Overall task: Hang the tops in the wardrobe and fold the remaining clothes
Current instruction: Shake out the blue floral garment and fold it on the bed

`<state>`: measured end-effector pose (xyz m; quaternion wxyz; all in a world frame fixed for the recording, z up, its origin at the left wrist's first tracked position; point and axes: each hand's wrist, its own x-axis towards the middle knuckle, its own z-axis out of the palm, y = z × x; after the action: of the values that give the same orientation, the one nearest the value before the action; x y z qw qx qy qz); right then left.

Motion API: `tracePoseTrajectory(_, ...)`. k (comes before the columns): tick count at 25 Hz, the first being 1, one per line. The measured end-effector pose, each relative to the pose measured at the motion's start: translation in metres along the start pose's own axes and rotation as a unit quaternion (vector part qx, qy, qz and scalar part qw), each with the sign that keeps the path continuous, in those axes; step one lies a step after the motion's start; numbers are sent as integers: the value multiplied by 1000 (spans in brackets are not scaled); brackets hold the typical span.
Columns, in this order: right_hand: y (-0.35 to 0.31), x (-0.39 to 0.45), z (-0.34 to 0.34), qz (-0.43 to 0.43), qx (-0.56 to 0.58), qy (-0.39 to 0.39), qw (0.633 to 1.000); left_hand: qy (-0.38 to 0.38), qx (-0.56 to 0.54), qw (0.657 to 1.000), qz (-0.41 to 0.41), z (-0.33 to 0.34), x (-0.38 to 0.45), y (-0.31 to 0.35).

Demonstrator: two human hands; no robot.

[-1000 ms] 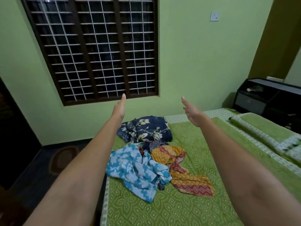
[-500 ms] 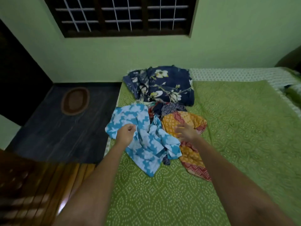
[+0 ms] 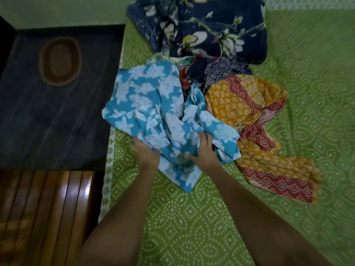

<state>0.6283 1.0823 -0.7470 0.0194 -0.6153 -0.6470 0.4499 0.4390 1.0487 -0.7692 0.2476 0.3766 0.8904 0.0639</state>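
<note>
While both hands (image 3: 203, 152) grip it, blue garment (image 3: 153, 108) lies crumpled.

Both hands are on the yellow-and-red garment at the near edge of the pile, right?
Not quite. In the head view the left hand and right hand hold the blue-and-white garment; the yellow-and-red garment lies untouched beside it, at the pile's near edge.

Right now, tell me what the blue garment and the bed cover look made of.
Blue floral garment: thin matte woven cloth, probably cotton; it crumples into soft folds.
Green bed cover: matte printed fabric, likely cotton; it lies flat with a white dotted print.
</note>
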Motion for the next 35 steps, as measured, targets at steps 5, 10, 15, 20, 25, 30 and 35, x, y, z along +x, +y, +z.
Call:
tracePoseTrajectory(5, -6, 30, 11, -25, 44, 30, 998, -30, -263, 961, -79, 28, 67, -30)
tracePoseTrajectory(10, 26, -17, 9, 21, -70, -41, 996, -70, -118, 989, 56, -8, -7, -35)
tracePoseTrajectory(15, 65, -112, 9, 87, -158, -243, 953, -354, -7, 932, 74, -13, -115, -98)
tracePoseTrajectory(20, 68, -142, -9, 83, -174, -292, 937, -318, -37, 945, 72, -14, -145, -109)
tracePoseTrajectory(25, -24, -125, -70, -66, -223, -113, 966, -136, 50, 971, 192, -75, -144, -22)
tracePoseTrajectory(30, -156, -188, -152, -153, -57, -28, 986, -198, -14, 922, 332, -174, -174, 56)
tracePoseTrajectory(35, -264, -294, -269, -93, 331, 36, 939, -196, -83, 920, 329, -293, -260, 81)
